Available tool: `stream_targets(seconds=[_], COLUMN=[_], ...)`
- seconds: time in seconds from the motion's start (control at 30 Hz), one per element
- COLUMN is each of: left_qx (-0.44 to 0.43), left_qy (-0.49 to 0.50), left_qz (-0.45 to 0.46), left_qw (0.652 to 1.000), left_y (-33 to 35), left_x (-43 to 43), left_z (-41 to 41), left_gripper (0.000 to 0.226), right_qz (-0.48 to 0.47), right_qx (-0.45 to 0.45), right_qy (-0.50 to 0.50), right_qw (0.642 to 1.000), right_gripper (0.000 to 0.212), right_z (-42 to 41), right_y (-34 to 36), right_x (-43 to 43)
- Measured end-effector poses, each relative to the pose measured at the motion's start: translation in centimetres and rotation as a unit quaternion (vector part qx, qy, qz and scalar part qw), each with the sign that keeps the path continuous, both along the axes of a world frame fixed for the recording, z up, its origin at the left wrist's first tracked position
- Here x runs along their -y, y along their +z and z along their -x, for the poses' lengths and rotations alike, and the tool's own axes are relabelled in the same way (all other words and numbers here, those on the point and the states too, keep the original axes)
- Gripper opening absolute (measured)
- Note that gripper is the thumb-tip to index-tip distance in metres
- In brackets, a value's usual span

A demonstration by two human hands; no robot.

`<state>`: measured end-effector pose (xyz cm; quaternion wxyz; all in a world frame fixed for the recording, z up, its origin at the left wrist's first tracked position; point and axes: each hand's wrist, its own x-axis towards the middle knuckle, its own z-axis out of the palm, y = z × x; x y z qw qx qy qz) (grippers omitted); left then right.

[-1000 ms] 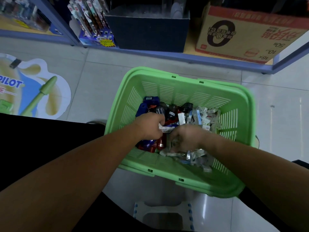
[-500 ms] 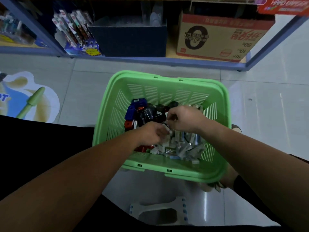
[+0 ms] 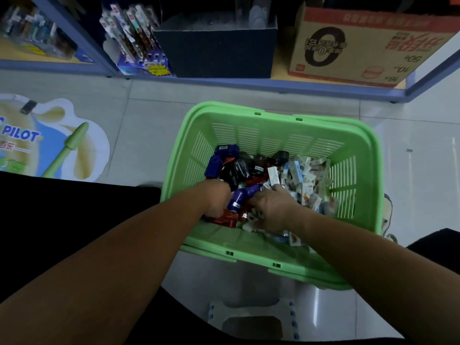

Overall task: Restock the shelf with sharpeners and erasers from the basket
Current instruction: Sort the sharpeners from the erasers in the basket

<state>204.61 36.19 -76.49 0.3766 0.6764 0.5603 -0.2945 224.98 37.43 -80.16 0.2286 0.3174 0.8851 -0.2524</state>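
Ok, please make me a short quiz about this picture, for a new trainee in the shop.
1. True or false: the left hand and the right hand are both inside the green basket.
2. Where do the pale wrapped erasers lie? A) on the basket's left side B) on the basket's right side C) on the floor
3. Fill in: the sharpener between the two hands is ____ in colour.

Key: 1 true; 2 B; 3 blue.

The tiled floor (image 3: 149,115) carried the green basket (image 3: 273,138) at centre, a Pilot sticker (image 3: 62,150) at nine o'clock and a white stool (image 3: 249,310) at six.
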Motion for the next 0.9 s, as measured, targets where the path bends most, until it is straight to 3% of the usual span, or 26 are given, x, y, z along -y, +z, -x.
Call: stream_targets(seconds=[0.1, 0.2, 0.4, 0.53, 0.63, 0.77, 0.9], left_qx=[0.036, 0.072, 0.111, 0.107, 0.078, 0.047, 0.008], left_qy=[0.051, 0.116, 0.307, 0.356, 0.339, 0.282, 0.168], left_qz=[-0.02, -0.065, -0.113, -0.133, -0.146, -0.125, -0.081], left_qw=[0.998, 0.988, 0.939, 0.919, 0.926, 0.95, 0.982], left_y=[-0.5, -0.7, -0.3, -0.2, 0.8, 1.0, -0.7], left_x=[-0.4, -0.6, -1.8, -2.1, -2.6, -2.2, 0.0], left_z=[1.3, 1.4, 1.4, 1.2, 0.6, 0.6, -0.5], left_gripper=[0.052, 0.053, 0.047, 0.039, 0.037, 0.04, 0.017], right_qz=[-0.018, -0.041, 0.038, 0.096, 0.093, 0.011, -0.056], right_qx=[-0.003, 0.015, -0.049, -0.144, -0.151, -0.134, -0.196], right_qy=[-0.037, -0.041, -0.153, -0.291, -0.267, -0.148, -0.125], right_qw=[0.999, 0.998, 0.986, 0.941, 0.947, 0.98, 0.971], right_gripper=[0.06, 0.067, 0.044, 0.033, 0.044, 0.034, 0.033], right_z=[1.3, 2.7, 3.6, 4.3, 4.6, 2.9, 0.6], right_y=[-0.4, -0.9, -1.3, -0.5, 0.3, 0.2, -0.4], right_x=[0.1, 0.6, -0.6, -1.8, -2.3, -2.7, -3.9])
